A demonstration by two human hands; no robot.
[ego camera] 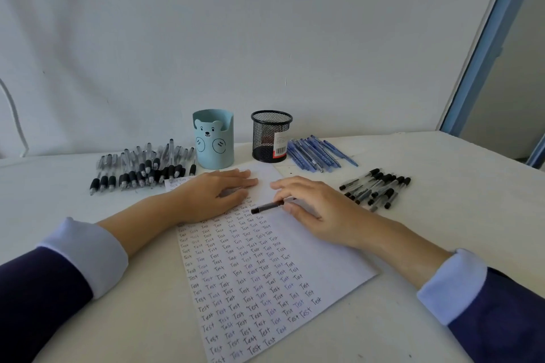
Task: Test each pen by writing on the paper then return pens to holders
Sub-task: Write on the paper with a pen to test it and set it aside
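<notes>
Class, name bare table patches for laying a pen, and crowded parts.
Bare: white table left of the written paper sheet, and right of the black-capped pens. Crowded: beside the blue bear holder and black mesh holder.

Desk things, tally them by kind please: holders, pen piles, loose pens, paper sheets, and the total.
Holders: 2, light blue bear-faced cup, black wire-mesh cup
Pen piles: 3, clear black-grip pens, blue pens, black-capped pens
Loose pens: 1, dark pen
Paper sheets: 1, white written sheet
Total: 7
</notes>
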